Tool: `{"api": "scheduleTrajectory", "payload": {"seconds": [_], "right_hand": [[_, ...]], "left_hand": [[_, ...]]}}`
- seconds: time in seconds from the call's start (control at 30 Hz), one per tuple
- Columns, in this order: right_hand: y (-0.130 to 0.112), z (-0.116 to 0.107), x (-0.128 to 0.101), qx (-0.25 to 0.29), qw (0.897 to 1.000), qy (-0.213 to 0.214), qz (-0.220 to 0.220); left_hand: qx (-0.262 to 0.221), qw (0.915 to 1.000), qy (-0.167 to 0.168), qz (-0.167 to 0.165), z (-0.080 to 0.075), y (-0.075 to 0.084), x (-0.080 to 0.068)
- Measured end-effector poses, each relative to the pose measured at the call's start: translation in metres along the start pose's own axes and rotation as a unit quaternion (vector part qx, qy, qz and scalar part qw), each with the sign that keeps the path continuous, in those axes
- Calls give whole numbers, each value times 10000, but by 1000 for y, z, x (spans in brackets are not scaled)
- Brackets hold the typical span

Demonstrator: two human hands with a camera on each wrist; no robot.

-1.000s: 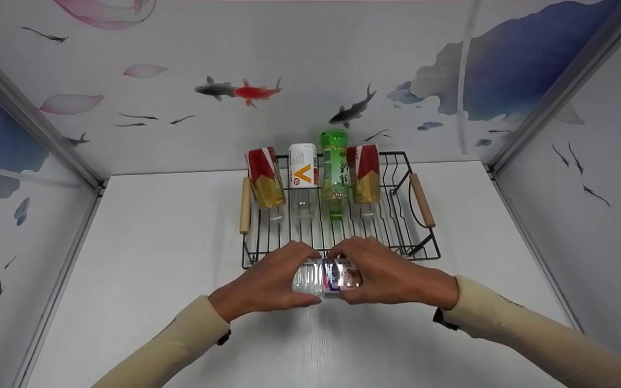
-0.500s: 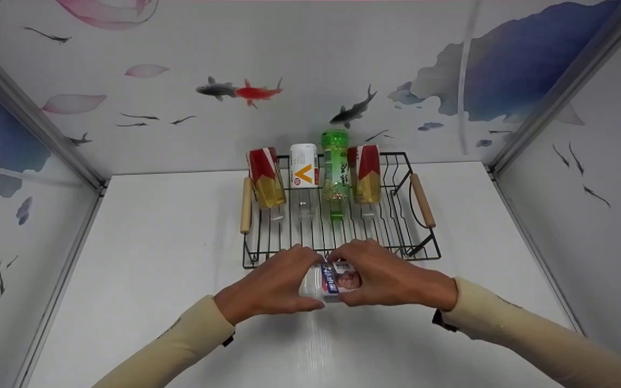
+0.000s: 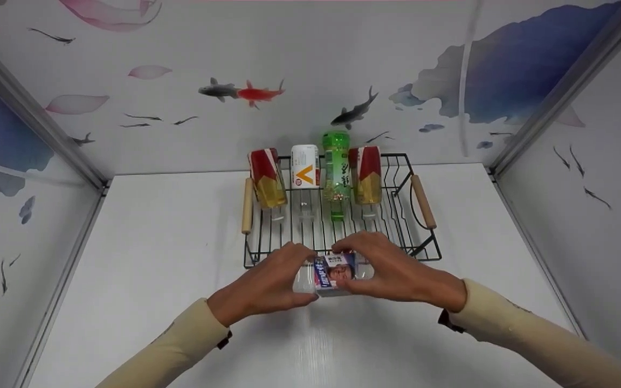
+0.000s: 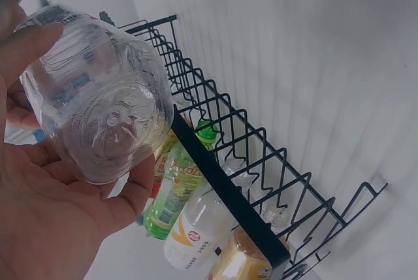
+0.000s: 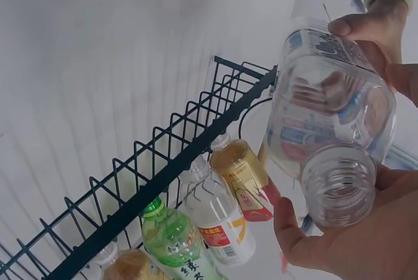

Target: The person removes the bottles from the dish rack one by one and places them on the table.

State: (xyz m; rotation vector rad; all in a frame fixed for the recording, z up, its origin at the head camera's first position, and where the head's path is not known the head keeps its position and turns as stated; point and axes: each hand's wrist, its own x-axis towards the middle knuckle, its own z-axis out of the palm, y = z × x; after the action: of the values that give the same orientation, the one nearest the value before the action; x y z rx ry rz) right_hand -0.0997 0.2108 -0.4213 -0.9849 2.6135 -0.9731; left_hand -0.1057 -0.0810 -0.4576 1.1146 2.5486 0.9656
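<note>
A white surface [image 3: 154, 258] fills a booth whose walls carry painted fish and petals. Toward its far middle sits a black wire rack [image 3: 421, 245] with two wooden handles, rigid thin rods spaced in rows. Four bottles lie in it side by side, necks pointing near: two amber ones with red labels at the outer places, a clear one with a white label [image 3: 304, 167], and a green plastic tea bottle [image 3: 336, 171].

Just near of the rack's near rail, lifted off the surface, a clear empty bottle [image 3: 332, 272] lies crosswise, its long axis running left to right. It is thin, ribbed, see-through plastic with a squarish body and a printed label band. The left hand [image 3: 267, 283] cups its moulded base, fingers curled round the body [image 4: 98, 123]. The right hand [image 3: 397, 269] grips the neck end, thumb and fingers wrapped about the shoulder; the open, capless mouth [image 5: 336, 188] shows in the right wrist view. Both hands are equally close, and the rack lies straight beyond them.
</note>
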Motion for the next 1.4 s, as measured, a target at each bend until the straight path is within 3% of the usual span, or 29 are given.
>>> {"api": "scheduleTrajectory", "payload": {"seconds": [0.23,0.6,1.03,1.23,1.4], "right_hand": [[7,-18,-3,199,9962,839,-150],[29,-39,-4,485,9866,1554,123],[59,-48,-5,815,9789,1744,686],[65,-51,-1,834,9774,1729,887],[70,-53,-1,904,9764,1714,958]], "left_hand": [[-497,9976,268,-409,-9,-5,-10],[-591,9933,853,-508,-16,-17,-23],[-869,9794,1793,-317,-18,-38,-35],[-1054,9710,2064,-594,-19,-45,-38],[-934,9655,2329,-695,-18,-51,-39]]}}
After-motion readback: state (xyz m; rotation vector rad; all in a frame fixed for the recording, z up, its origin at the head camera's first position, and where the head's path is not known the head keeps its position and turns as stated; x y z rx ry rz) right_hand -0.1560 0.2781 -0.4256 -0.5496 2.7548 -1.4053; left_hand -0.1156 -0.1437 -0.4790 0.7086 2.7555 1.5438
